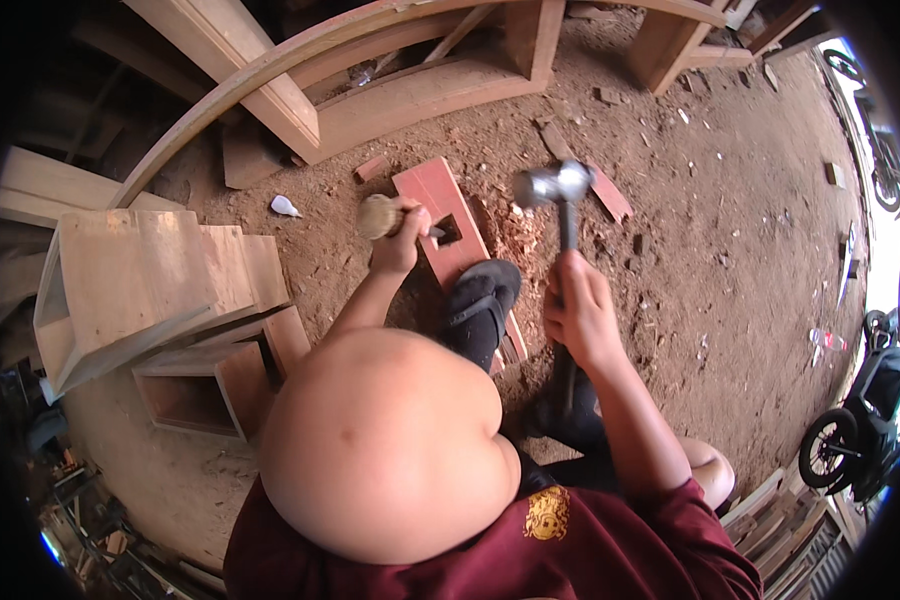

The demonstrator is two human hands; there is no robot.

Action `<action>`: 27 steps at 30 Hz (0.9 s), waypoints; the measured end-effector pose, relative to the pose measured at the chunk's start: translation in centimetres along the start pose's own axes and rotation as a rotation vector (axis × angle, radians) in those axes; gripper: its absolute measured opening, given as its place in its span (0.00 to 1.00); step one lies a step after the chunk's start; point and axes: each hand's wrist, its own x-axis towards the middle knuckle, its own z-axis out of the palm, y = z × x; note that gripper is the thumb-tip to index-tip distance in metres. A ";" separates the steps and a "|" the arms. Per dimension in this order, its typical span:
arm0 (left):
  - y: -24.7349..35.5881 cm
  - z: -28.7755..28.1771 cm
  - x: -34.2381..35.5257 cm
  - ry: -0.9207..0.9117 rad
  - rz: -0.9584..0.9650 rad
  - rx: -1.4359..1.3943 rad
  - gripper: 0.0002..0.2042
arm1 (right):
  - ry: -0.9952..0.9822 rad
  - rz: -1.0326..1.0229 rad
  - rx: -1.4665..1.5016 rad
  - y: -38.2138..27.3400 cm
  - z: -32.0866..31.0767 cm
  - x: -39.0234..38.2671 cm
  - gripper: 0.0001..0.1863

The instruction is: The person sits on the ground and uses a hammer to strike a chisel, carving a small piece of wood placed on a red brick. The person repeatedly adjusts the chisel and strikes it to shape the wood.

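Observation:
My left hand is closed around a chisel with a thick, pale, rounded handle. The chisel's metal blade points right, with its tip at a dark square hole cut in a reddish wooden board. My right hand grips the dark shaft of a hammer. Its shiny metal head, slightly blurred, is raised to the right of the board, apart from the chisel. A foot in a dark sock and black sandal rests on the board, below the hole.
Wood chips lie on the dirt floor right of the board, near a loose reddish offcut. A curved wooden frame stands beyond. Wooden boxes are at the left, and a motorcycle is at the right edge.

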 end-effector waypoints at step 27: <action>4.7 0.9 1.6 0.021 0.087 0.287 0.05 | -0.100 -0.088 -0.027 -4.0 -0.5 1.0 0.25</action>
